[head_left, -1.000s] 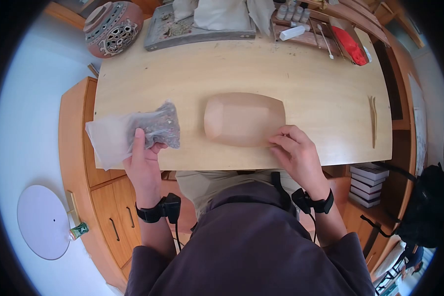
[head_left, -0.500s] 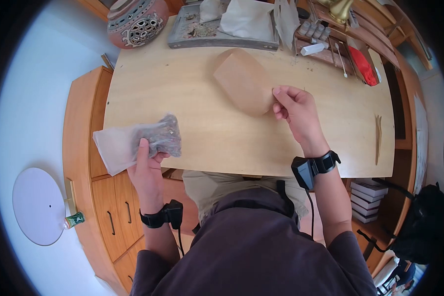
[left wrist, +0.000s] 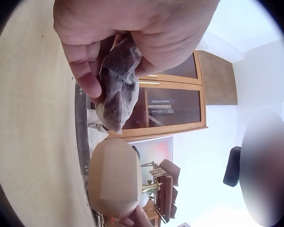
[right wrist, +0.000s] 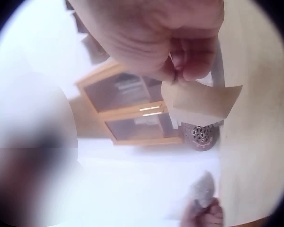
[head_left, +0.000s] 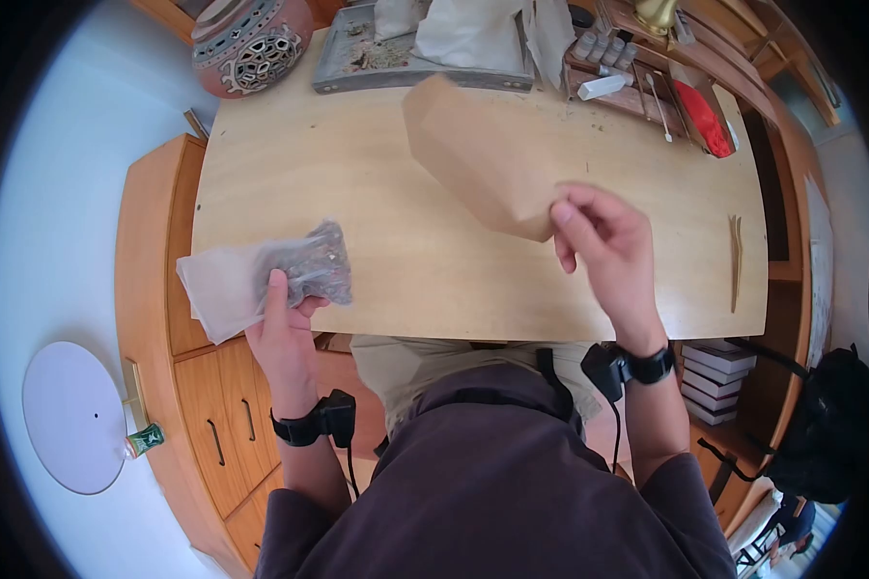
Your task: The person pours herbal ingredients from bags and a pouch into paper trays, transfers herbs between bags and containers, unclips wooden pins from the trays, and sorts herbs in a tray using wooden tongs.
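The left hand [head_left: 285,333] grips a translucent bag [head_left: 309,265] of dark, mixed bits over the table's left front edge, thumb on top; its pale, unfilled end points left. In the left wrist view the bag [left wrist: 118,85] hangs between thumb and fingers. The right hand [head_left: 613,251] pinches one end of a brown paper-like piece [head_left: 483,159] between thumb and fingers. That piece slants up and left from the hand, and its folded faces show in the right wrist view [right wrist: 199,101].
Along the back of the table [head_left: 357,174] stand a patterned pot [head_left: 256,48], a grey tray [head_left: 425,81] with white sheets, and a wooden rack with small bottles [head_left: 603,48] and a red item [head_left: 703,116]. Wooden tweezers [head_left: 736,262] lie at the right.
The right hand has carried the brown piece from near the front edge up toward the back, turning it to a slant. The left hand keeps its grip on the bag, almost in place.
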Tool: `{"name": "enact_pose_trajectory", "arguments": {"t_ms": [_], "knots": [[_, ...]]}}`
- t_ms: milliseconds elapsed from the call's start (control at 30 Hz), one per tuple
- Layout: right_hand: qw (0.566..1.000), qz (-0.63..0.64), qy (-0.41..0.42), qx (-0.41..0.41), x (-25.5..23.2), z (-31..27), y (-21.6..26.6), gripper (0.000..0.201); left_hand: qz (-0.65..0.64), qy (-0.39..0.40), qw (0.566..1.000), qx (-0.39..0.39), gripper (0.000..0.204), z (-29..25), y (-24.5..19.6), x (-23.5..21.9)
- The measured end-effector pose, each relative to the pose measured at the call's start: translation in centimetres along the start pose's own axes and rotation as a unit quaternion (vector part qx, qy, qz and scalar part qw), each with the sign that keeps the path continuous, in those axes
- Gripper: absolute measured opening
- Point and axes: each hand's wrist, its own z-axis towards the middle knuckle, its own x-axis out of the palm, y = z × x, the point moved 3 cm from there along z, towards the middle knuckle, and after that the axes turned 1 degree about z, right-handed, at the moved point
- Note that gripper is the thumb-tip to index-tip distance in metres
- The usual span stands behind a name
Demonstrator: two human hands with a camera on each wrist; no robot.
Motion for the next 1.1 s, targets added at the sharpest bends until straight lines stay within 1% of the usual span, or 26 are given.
{"name": "enact_pose_trajectory", "arguments": {"t_ms": [33, 67, 100, 167, 200, 233, 300, 333, 367, 400, 467, 533, 567, 600, 633, 667, 700, 733, 767, 800, 833, 900, 933, 1000, 1033, 1100], "knots": [[0.985, -0.134, 0.015, -0.108, 0.2, -0.8, 0.5, 0.011, 0.000, 0.004, 1.000, 0.001, 0.029, 0.1, 0.0, -0.2], [0.940, -0.264, 0.032, -0.212, 0.6, -1.7, 0.8, 0.009, 0.000, 0.007, 1.000, 0.002, 0.030, 0.1, 0.0, -0.3], [0.941, -0.264, 0.031, -0.211, 0.9, -2.4, 0.6, 0.009, 0.000, 0.007, 1.000, 0.001, 0.030, 0.2, 0.1, -0.4], [0.871, -0.393, 0.000, -0.294, 1.7, -3.9, 0.5, 0.007, -0.005, 0.026, 1.000, 0.001, 0.031, 0.3, 0.1, -0.3], [0.837, -0.436, 0.003, -0.330, 1.8, -4.3, -0.2, 0.012, -0.005, 0.027, 1.000, 0.000, 0.031, 0.3, 0.2, -0.1], [0.838, -0.436, 0.002, -0.328, 1.9, -4.7, -0.7, 0.012, -0.003, 0.030, 1.000, -0.002, 0.032, 0.2, 0.3, 0.2], [0.814, -0.485, 0.059, -0.315, 2.7, -5.3, -2.1, 0.015, 0.000, 0.035, 0.999, -0.006, 0.033, -0.1, 0.4, 0.9], [0.813, -0.480, 0.073, -0.323, 3.0, -5.4, -2.8, 0.017, -0.013, 0.048, 0.999, -0.020, 0.032, -0.2, 0.6, 1.3], [0.814, -0.479, 0.071, -0.321, 3.4, -5.5, -2.8, 0.017, -0.026, 0.060, 0.997, -0.035, 0.032, -0.3, 0.7, 1.8], [0.827, -0.463, 0.076, -0.309, 3.8, -5.6, -2.6, 0.017, -0.024, 0.062, 0.997, -0.036, 0.032, -0.5, 0.8, 2.1], [0.840, -0.447, 0.079, -0.297, 4.0, -5.7, -2.1, 0.016, -0.079, 0.127, 0.984, -0.095, 0.041, -1.1, 1.2, 3.2], [0.919, -0.349, 0.111, -0.145, 3.8, -5.3, -2.1, 0.026, -0.071, 0.140, 0.982, -0.109, 0.044, -2.0, 1.5, 4.8], [0.919, -0.350, 0.111, -0.146, 3.9, -5.3, -1.9, 0.026, -0.062, 0.151, 0.979, -0.121, 0.046, -2.6, 1.6, 5.8], [0.957, -0.248, 0.127, -0.075, 3.9, -5.3, -2.2, 0.030, -0.063, 0.151, 0.979, -0.121, 0.046, -3.1, 1.8, 6.6], [0.980, -0.142, 0.142, -0.003, 4.1, -5.3, -2.5, 0.033, -0.082, 0.189, 0.968, -0.144, 0.047, -3.6, 2.0, 7.7], [0.980, -0.142, 0.142, -0.003, 4.4, -5.4, -2.6, 0.033, -0.100, 0.225, 0.955, -0.167, 0.048, -4.1, 2.3, 8.7], [0.987, -0.020, 0.153, 0.038, 4.8, -5.4, -2.9, 0.037, -0.100, 0.225, 0.955, -0.167, 0.048, -4.5, 2.7, 9.5], [0.978, 0.102, 0.161, 0.079, 5.0, -5.5, -3.1, 0.040, -0.050, 0.245, 0.962, -0.110, 0.048, -4.8, 2.8, 10.3], [0.979, 0.102, 0.160, 0.079, 4.8, -5.5, -3.2, 0.040, 0.001, 0.264, 0.963, -0.051, 0.049, -5.0, 2.9, 10.9], [0.979, 0.116, 0.142, 0.087, 4.5, -5.5, -3.3, 0.039, 0.017, 0.264, 0.964, -0.041, 0.050, -5.2, 2.7, 11.4], [0.979, 0.131, 0.124, 0.094, 4.2, -5.4, -3.4, 0.039, 0.017, 0.266, 0.963, -0.042, 0.050, -5.2, 2.2, 11.5], [0.980, 0.133, 0.112, 0.092, 3.4, -5.4, -3.6, 0.037, 0.042, 0.285, 0.953, -0.097, 0.047, -4.8, 1.6, 11.4], [0.981, 0.135, 0.102, 0.091, 2.9, -5.4, -3.8, 0.035, 0.042, 0.287, 0.952, -0.098, 0.047, -4.6, 1.6, 11.0], [0.985, 0.135, 0.077, 0.072, 1.9, -5.4, -3.9, 0.035, 0.045, 0.234, 0.967, -0.094, 0.044, -3.7, 1.6, 9.9], [0.988, 0.133, 0.056, 0.054, 1.5, -5.3, -3.8, 0.035, 0.046, 0.236, 0.966, -0.095, 0.044, -3.5, 1.4, 9.8], [0.989, 0.133, 0.042, 0.057, 1.0, -5.3, -3.5, 0.036, 0.065, 0.215, 0.974, 0.005, 0.042, -3.0, 0.6, 9.5]]}}
